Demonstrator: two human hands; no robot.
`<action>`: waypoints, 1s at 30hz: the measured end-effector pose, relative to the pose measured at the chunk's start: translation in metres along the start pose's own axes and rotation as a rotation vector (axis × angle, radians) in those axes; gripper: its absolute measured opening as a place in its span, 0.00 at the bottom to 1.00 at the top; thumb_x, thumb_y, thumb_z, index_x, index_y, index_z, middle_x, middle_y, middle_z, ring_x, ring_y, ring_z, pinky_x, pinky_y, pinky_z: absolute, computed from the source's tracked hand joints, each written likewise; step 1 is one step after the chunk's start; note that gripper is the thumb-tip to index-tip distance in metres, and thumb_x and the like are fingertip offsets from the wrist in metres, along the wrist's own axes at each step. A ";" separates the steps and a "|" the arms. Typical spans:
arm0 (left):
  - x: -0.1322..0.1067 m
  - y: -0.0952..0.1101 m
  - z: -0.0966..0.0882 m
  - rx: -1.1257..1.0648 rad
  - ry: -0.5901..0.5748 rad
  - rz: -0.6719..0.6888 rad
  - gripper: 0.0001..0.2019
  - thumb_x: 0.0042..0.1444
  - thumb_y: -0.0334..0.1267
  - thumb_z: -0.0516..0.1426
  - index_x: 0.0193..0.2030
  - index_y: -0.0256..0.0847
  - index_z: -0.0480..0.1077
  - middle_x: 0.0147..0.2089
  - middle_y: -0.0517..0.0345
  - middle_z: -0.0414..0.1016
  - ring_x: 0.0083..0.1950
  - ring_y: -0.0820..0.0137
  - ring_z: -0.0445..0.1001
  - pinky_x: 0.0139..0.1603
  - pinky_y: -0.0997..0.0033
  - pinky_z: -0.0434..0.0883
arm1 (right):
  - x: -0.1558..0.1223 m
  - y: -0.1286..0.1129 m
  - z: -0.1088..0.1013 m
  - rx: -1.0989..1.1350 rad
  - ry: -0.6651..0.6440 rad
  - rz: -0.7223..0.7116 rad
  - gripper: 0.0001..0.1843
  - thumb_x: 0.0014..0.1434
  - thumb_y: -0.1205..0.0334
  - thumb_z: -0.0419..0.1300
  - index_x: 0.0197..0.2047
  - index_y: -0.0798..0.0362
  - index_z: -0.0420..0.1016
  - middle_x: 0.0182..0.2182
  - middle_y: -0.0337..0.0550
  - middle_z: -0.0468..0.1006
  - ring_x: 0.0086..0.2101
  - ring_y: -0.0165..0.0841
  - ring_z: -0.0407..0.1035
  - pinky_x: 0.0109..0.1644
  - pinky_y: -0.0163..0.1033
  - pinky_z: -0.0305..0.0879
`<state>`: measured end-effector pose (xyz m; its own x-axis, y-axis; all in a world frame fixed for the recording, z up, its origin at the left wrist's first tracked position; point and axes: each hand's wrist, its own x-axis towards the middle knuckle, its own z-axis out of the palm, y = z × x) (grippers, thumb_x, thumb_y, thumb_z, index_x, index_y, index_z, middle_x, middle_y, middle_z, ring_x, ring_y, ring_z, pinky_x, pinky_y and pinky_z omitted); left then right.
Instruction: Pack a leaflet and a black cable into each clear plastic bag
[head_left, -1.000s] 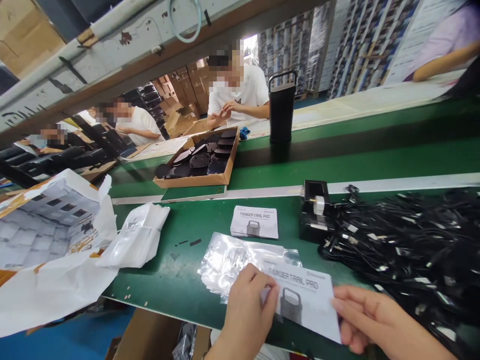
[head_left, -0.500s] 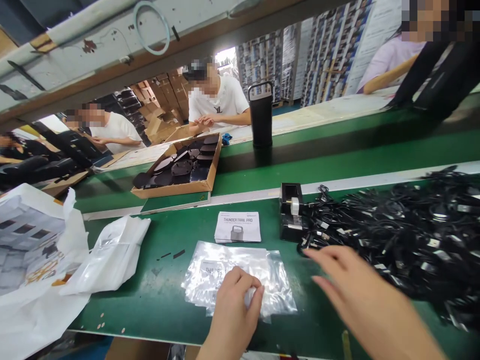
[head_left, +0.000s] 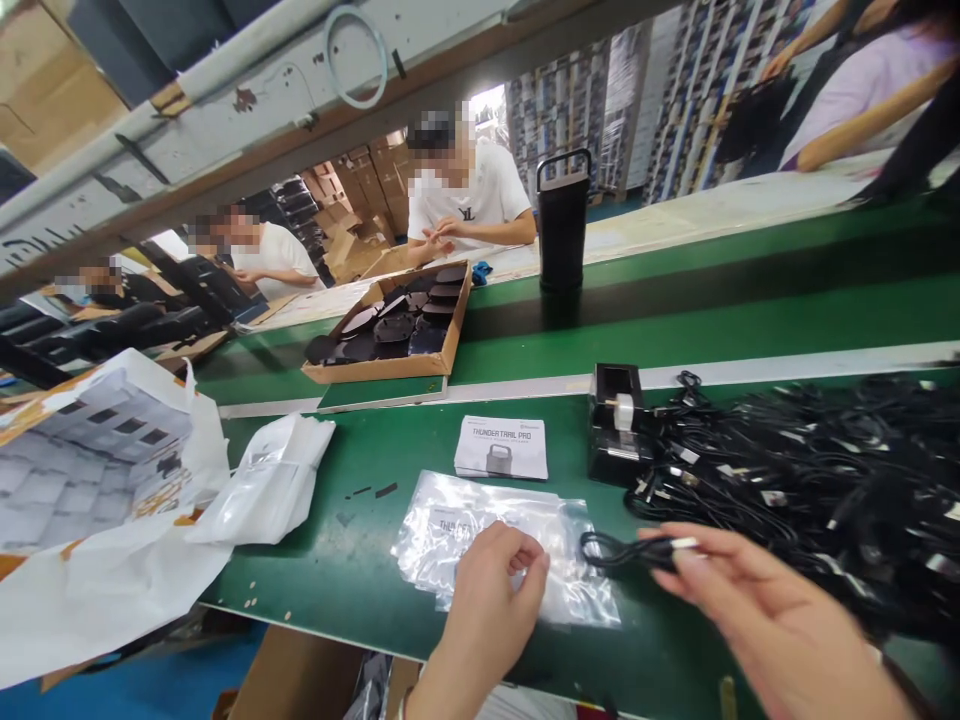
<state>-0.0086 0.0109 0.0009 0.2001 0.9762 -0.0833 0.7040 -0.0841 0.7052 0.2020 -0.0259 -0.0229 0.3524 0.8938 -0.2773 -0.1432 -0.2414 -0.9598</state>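
Note:
My left hand (head_left: 491, 600) rests with curled fingers pinching the clear plastic bags (head_left: 480, 540) that lie stacked on the green table (head_left: 352, 560); a booklet shows through the top bag. My right hand (head_left: 750, 615) pinches a black cable (head_left: 626, 552) by its end, just right of the bags. The cable comes from the big heap of black cables (head_left: 810, 480) at the right. A stack of "Thunder Trail Pro" booklets (head_left: 501, 447) lies beyond the bags.
A black tape dispenser (head_left: 616, 422) stands by the cable heap. White bags (head_left: 270, 480) and an open carton (head_left: 90, 470) lie at the left. On the conveyor sit a tray of black discs (head_left: 394, 325) and a black speaker (head_left: 562, 220). Several people work across the belt.
A second ago both hands held a booklet over the bags. The booklet now lies in a bag under my left hand, and my right hand reached to the heap and took a cable.

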 end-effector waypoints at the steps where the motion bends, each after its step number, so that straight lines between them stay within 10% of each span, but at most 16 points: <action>1: 0.000 -0.001 0.000 -0.027 0.004 -0.013 0.06 0.54 0.30 0.52 0.30 0.40 0.70 0.31 0.57 0.71 0.34 0.67 0.69 0.36 0.69 0.66 | -0.003 0.004 0.012 0.063 -0.059 0.061 0.22 0.43 0.45 0.67 0.36 0.53 0.79 0.36 0.48 0.82 0.35 0.40 0.76 0.39 0.39 0.75; 11: -0.006 -0.003 -0.003 -0.367 0.073 -0.030 0.05 0.57 0.36 0.53 0.32 0.40 0.68 0.34 0.57 0.68 0.37 0.67 0.69 0.40 0.69 0.67 | 0.001 0.011 0.042 0.028 -0.190 0.047 0.18 0.41 0.48 0.68 0.31 0.53 0.77 0.29 0.46 0.81 0.31 0.39 0.76 0.33 0.40 0.74; 16: -0.005 0.007 -0.007 -0.367 0.098 0.030 0.06 0.57 0.36 0.54 0.30 0.40 0.69 0.31 0.60 0.64 0.33 0.70 0.65 0.35 0.72 0.64 | -0.002 -0.001 0.067 -0.382 -0.285 -0.289 0.13 0.55 0.50 0.58 0.33 0.49 0.78 0.40 0.47 0.80 0.43 0.44 0.72 0.47 0.50 0.69; 20: 0.004 0.014 -0.024 -0.390 0.225 0.061 0.06 0.57 0.36 0.54 0.31 0.39 0.68 0.31 0.61 0.63 0.31 0.72 0.63 0.34 0.73 0.62 | 0.002 -0.038 0.080 -0.598 -0.533 -0.525 0.20 0.64 0.50 0.45 0.38 0.45 0.78 0.47 0.46 0.77 0.56 0.44 0.59 0.58 0.58 0.56; 23: 0.009 0.018 -0.045 -0.449 0.344 0.104 0.06 0.57 0.36 0.55 0.29 0.40 0.67 0.30 0.62 0.62 0.32 0.72 0.62 0.35 0.73 0.61 | 0.012 -0.077 0.092 -0.731 -0.699 -0.626 0.12 0.59 0.49 0.55 0.37 0.44 0.76 0.45 0.42 0.77 0.60 0.45 0.53 0.63 0.63 0.39; 30: 0.014 0.005 -0.076 -0.760 0.536 0.230 0.15 0.54 0.51 0.59 0.42 0.45 0.67 0.44 0.58 0.67 0.47 0.67 0.66 0.51 0.68 0.61 | 0.029 -0.164 0.123 -0.854 -0.928 -0.827 0.09 0.54 0.53 0.62 0.26 0.47 0.72 0.29 0.33 0.75 0.41 0.35 0.69 0.64 0.59 0.32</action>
<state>-0.0541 0.0392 0.0564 -0.1934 0.9294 0.3145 0.0183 -0.3171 0.9482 0.1220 0.0859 0.1315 -0.6776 0.7201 0.1495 0.4786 0.5861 -0.6538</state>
